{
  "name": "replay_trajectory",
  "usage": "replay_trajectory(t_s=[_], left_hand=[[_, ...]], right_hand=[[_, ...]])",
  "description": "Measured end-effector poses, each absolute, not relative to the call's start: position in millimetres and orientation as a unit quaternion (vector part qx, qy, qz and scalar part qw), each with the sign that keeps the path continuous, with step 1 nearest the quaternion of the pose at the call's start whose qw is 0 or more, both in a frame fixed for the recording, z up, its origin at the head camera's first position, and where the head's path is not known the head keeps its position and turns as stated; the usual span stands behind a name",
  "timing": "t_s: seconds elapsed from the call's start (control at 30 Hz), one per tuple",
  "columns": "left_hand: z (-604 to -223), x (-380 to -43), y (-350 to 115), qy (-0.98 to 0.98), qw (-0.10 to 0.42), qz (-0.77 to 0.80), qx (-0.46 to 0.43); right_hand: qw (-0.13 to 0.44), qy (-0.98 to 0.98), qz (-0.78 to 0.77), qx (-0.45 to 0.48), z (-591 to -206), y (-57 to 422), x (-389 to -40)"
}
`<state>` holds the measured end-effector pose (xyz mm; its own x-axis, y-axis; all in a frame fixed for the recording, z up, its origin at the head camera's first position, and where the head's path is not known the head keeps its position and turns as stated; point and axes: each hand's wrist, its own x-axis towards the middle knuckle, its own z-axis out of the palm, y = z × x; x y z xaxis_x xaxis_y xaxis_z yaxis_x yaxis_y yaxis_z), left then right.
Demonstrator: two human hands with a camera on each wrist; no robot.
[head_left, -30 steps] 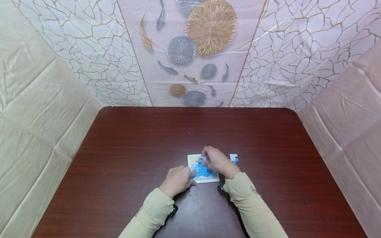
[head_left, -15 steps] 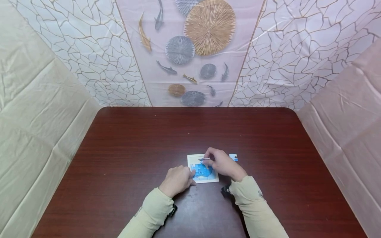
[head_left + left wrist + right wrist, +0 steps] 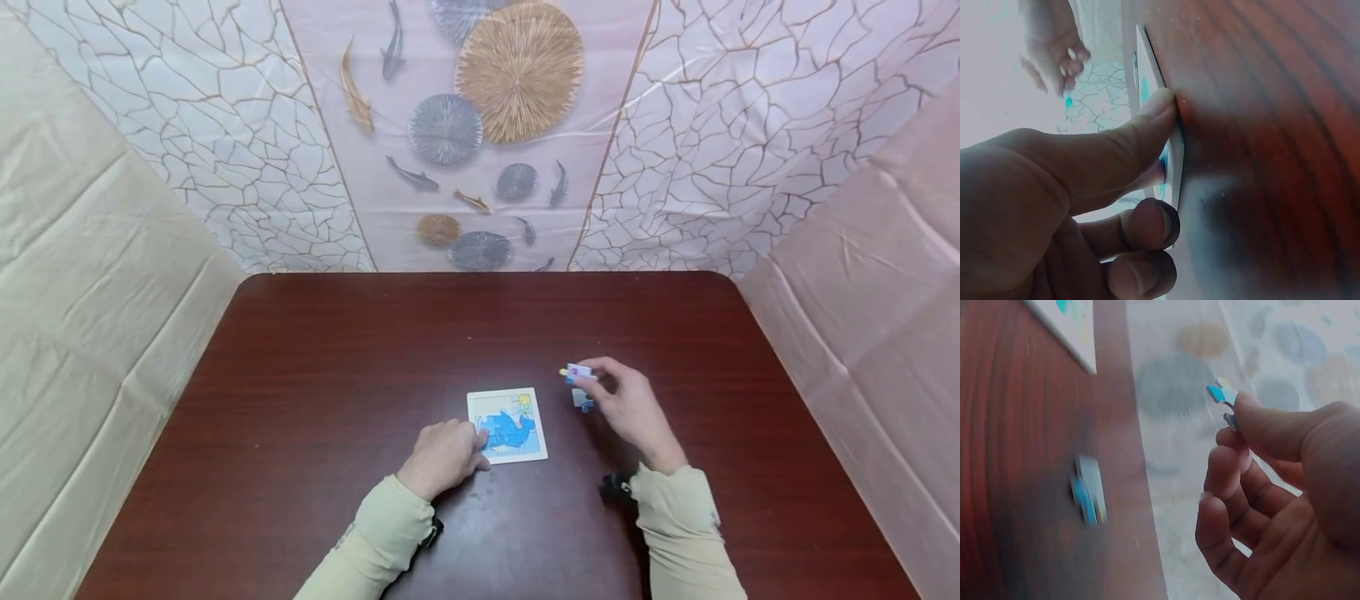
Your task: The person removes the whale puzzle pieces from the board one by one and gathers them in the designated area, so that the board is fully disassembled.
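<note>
**Left hand [image 3: 442, 450] steadies, right hand [image 3: 632, 408] holds**

Left to right. Left hand: thumb and index hold the lower-left corner of the square, white-framed jigsaw board [image 3: 519, 459], other fingers curled. Board lies flat on the glossy red-brown wood-grain table [image 3: 337, 350]; its assembled part shows a blue animal and yellow sun. Upper left looks pale, maybe bare; too small to tell.

Right of it, a small lilac-white jigsaw piece with blue edge and yellow tab [image 3: 577, 370] sits pinched in the right hand, thumb against fingertips, off the table. Just below it in head view, a flat white-and-blue jigsaw piece [image 3: 582, 400] lies loose, apart from the board.

Risks, my read: small pinch area, so the held piece could twist or drop; a low wrist could knock the loose one; uneven left-hand pressure could tip the board or lift seated pieces.
</note>
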<state>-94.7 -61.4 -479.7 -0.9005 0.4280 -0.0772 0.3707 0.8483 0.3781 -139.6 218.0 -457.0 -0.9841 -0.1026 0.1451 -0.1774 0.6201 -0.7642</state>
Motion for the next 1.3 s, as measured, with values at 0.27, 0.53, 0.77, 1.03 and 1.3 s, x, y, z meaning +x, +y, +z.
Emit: replay_trajectory(t_s=[0.27, 0.53, 0.77, 1.03, 1.3], left_hand=[[-479.5, -93.9, -63.6, 0.958, 0.083, 0.174, 0.211], [-481.2, -95.7, -62.5, 0.958, 0.087, 0.171, 0.212], [-480.7, -95.5, -61.7, 0.96, 0.092, 0.168, 0.206], [-479.3, -95.0, -62.2, 0.962, 0.084, 0.162, 0.204], [-481.6, -95.5, -62.3, 0.962, 0.083, 0.165, 0.203]], right_hand=[[0.063, -0.921, 0.384, 0.026, -468.1, 263.6, -131.8], [0.056, -0.936, 0.347, 0.022, -475.7, 273.0, -131.1], [0.046, -0.941, 0.335, 0.017, -480.3, 277.4, -131.6], [0.023, -0.949, 0.315, 0.0, -477.0, 281.0, -133.0], [-0.001, -0.953, 0.3, -0.03, -479.1, 280.6, -135.0]])
